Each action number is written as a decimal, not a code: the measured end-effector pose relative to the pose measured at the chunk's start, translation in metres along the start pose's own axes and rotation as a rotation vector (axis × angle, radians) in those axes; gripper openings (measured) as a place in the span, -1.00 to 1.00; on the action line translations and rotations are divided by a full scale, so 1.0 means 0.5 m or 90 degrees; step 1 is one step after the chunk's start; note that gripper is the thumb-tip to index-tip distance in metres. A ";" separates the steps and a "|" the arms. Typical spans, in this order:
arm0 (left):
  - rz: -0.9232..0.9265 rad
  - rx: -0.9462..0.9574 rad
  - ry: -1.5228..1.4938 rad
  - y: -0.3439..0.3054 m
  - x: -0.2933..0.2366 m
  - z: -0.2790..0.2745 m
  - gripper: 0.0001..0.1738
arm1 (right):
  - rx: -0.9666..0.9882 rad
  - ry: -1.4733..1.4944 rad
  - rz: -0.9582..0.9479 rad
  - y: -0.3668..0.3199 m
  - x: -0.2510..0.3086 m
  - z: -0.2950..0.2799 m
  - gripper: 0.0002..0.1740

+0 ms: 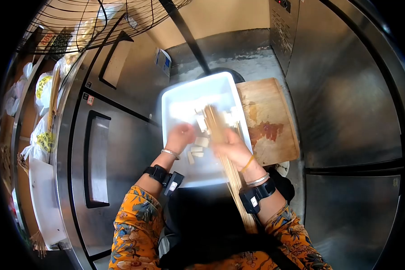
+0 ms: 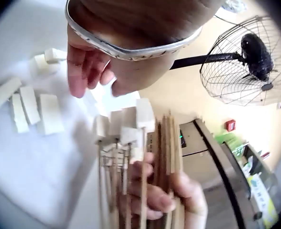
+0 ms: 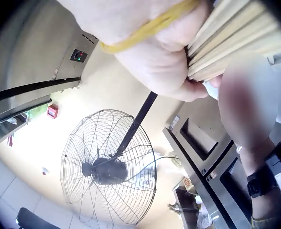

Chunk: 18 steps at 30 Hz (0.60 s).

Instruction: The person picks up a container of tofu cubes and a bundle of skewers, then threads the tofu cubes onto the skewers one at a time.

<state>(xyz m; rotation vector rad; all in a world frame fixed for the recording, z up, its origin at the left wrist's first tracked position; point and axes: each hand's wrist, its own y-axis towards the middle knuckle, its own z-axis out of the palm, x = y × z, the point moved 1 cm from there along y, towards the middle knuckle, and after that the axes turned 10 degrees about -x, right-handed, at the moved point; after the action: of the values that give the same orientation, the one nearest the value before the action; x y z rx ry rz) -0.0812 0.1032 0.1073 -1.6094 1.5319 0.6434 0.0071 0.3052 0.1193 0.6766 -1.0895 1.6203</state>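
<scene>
A steel fridge (image 1: 351,99) fills the right side of the head view. A steel cabinet (image 1: 121,144) with dark recessed handles stands on the left. A wire-caged fan (image 1: 90,27) crosses the upper left corner. At the centre is a white tub (image 1: 202,173), bright with glare at its far end. Just right of it lies a wooden board (image 1: 265,108) with a reddish-brown stain. Two orange sleeves (image 1: 137,229) with a leaf and flower pattern rise from the lower edge of the frame.

A long bundle of thin wooden sticks (image 1: 231,171) slants from the middle of the tub over its near rim to the bottom centre. The right grip (image 1: 235,148) closes around this bundle at the tub's right side, fingers wrapped over the sticks. The left grip (image 1: 180,137) is over the left half of the tub, slightly blurred; in the left wrist view its fingers hang loosely bent, the thumb a little apart from them.

Between the two lie loose white blocks (image 1: 202,141), flat on the tub's floor. In the left wrist view, more blocks sit on the tips of several sticks, lower centre, beside bare sticks. A thin yellow band (image 1: 247,164) circles the right wrist.
</scene>
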 end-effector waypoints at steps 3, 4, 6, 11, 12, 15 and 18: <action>0.128 0.094 0.404 -0.021 0.031 0.007 -0.73 | 0.001 0.072 0.030 -0.004 -0.001 0.000 -0.55; 0.135 0.147 0.499 -0.031 0.022 0.006 -0.73 | 0.004 0.074 0.033 -0.006 0.005 0.001 -0.55; 0.164 0.134 0.509 -0.043 0.014 0.010 -0.69 | 0.011 0.080 0.039 -0.009 0.017 0.005 -0.54; 0.176 0.127 0.541 -0.039 0.039 0.020 -0.69 | 0.031 0.122 0.043 0.001 0.005 0.000 -0.52; 0.164 0.136 0.545 -0.039 0.038 0.020 -0.68 | 0.039 0.126 0.046 0.002 0.005 -0.001 -0.52; 0.129 0.182 0.573 -0.046 0.028 0.022 -0.63 | 0.022 0.121 0.034 0.000 0.006 0.000 -0.51; 0.142 0.249 0.609 -0.055 0.009 0.029 -0.63 | 0.012 0.109 0.015 0.007 -0.003 -0.001 -0.50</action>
<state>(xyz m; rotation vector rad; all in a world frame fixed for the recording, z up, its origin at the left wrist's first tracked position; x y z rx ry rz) -0.0512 0.1107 0.1016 -1.5023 2.3466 -0.4015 0.0045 0.3048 0.1167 0.5276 -0.9621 1.6774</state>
